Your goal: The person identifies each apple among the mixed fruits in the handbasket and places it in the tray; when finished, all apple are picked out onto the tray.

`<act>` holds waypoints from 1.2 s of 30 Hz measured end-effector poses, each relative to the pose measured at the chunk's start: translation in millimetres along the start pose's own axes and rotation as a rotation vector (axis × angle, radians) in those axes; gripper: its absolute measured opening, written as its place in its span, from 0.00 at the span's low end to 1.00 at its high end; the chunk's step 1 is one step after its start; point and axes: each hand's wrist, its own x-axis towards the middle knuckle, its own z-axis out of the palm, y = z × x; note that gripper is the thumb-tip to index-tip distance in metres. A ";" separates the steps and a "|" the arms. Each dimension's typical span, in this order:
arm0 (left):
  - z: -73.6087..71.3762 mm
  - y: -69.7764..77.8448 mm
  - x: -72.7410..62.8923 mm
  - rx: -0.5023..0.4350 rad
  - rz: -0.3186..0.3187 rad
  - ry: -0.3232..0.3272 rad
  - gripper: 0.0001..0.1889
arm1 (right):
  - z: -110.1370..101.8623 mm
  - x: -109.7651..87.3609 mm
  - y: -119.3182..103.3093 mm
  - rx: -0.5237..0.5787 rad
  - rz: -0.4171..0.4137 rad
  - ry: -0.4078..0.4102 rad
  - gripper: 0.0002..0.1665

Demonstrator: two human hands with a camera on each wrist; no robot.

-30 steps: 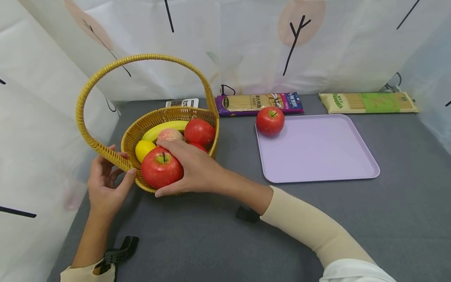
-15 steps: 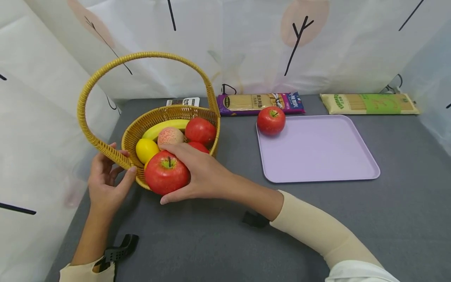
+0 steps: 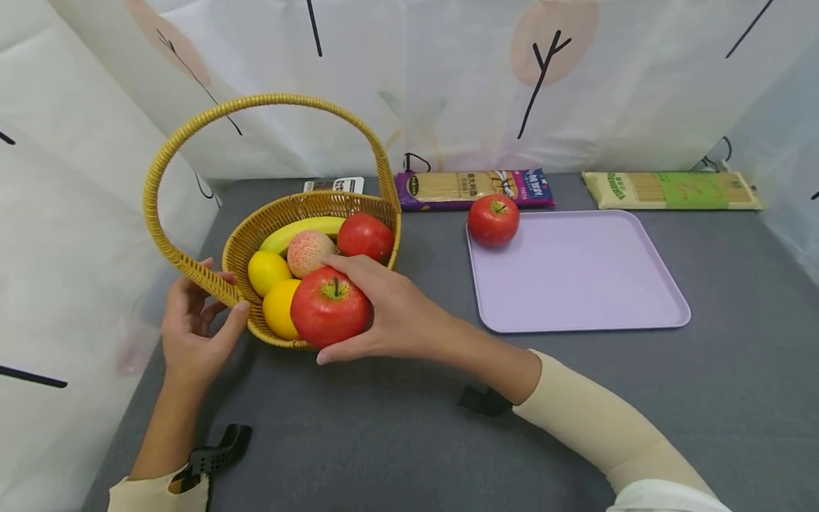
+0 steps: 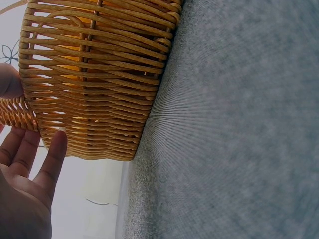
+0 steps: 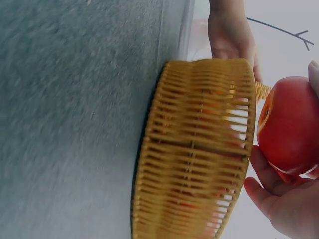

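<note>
My right hand holds a red apple over the near right part of the yellow wicker basket. In the right wrist view the held apple is beyond the basket's rim, with fingers spread round it. My left hand grips the left foot of the basket's handle, thumb on the near side and fingers behind. Inside the basket lie a banana, a peach, a lemon, an orange fruit and a round red fruit.
A lilac tray stands on the right of the grey table, with another red apple at its far left corner. Behind lie a purple pasta packet and a green noodle packet. A small white label card is behind the basket.
My right hand has shifted to the right with the apple, uncovering the orange fruit and more of the peach. My left hand keeps its grip on the basket.
</note>
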 end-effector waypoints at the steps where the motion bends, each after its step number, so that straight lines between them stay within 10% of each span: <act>1: 0.4 -0.4 -0.1 -0.004 0.002 0.002 0.39 | -1.7 -1.0 1.4 0.000 0.003 0.008 0.58; 36: 1.4 -1.2 -0.2 -0.019 -0.007 0.016 0.38 | -62.7 -24.6 26.4 0.080 0.294 0.250 0.55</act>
